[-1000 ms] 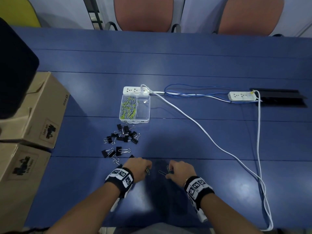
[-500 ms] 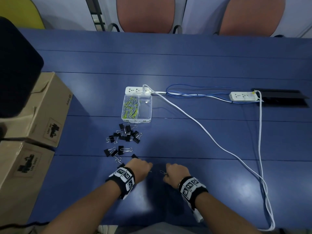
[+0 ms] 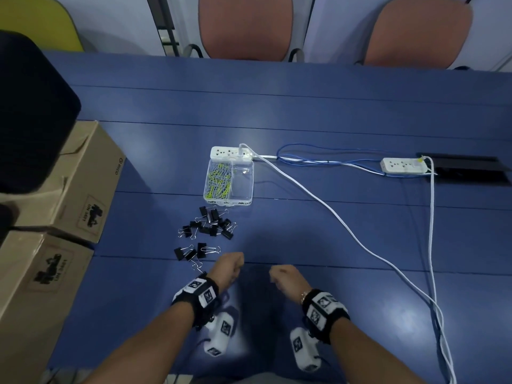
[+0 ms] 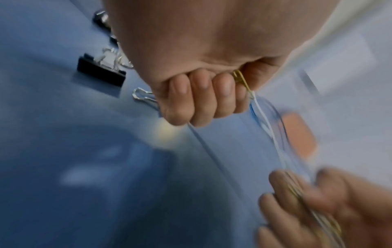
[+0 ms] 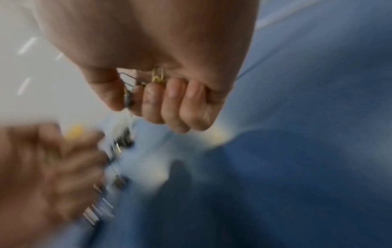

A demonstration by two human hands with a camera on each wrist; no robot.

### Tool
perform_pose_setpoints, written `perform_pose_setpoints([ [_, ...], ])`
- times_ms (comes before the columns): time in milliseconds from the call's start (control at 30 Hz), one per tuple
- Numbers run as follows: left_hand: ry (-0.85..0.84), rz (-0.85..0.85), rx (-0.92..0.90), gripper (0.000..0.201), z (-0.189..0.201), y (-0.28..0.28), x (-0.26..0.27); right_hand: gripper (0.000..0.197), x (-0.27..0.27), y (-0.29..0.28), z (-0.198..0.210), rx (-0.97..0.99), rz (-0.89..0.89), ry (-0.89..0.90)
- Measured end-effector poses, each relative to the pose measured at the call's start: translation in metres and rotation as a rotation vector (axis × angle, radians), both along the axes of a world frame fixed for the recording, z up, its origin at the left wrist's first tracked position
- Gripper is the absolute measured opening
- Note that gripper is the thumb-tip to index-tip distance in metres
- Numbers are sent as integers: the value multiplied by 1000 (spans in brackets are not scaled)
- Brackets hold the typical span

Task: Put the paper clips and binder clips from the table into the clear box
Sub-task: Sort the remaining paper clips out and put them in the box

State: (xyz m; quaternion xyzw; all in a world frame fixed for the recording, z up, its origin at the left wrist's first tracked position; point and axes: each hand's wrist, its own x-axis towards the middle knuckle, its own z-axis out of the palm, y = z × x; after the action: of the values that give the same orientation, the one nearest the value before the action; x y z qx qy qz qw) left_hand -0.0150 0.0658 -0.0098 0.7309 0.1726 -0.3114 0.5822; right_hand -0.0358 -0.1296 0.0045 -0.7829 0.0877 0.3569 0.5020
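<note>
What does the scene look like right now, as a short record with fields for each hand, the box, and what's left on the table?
left hand: fist gripping paper clips
right hand: fist gripping paper clips
clear box: open, paper clips in its left compartment, right compartment looks bare
binder clips: black, loose on the blue table, between box and hands
beside box: white power strip at its far end

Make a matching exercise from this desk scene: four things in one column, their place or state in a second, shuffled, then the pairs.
1. clear box
2. binder clips
3. left hand
4. cardboard boxes

A. curled round a yellow paper clip
B. loose on the table, nearer the person than the box
C. at the table's left edge
D. beside a white power strip, paper clips in its left part

Pairs: 1-D, 2-B, 3-A, 4-C
</note>
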Motion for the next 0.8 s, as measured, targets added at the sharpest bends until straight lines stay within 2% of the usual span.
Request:
perform_pose_setpoints([
  [67,132,158,-234,16,14,-2,11,23,10,4,17,346,-226,185],
  [100,143,202,-321,17,20,-1,15,24,15,6,26,507,-258,238],
  [200,142,292,-487,24,36,2,31,18,34,15,55,933,-225,282],
  [267,122,324,-565,33,44,3,42,17,49,22,74,1129,-201,293],
  [300,117,326,-608,32,47,4,48,16,58,25,81,1187,-179,294],
  [400,100,344,-701,25,56,9,64,26,85,38,95,1233,-126,284],
  [567,83,412,-687,21,54,16,86,36,128,62,91,1044,-165,242],
  [800,66,494,-652,19,38,33,109,14,166,72,58,943,-417,330],
])
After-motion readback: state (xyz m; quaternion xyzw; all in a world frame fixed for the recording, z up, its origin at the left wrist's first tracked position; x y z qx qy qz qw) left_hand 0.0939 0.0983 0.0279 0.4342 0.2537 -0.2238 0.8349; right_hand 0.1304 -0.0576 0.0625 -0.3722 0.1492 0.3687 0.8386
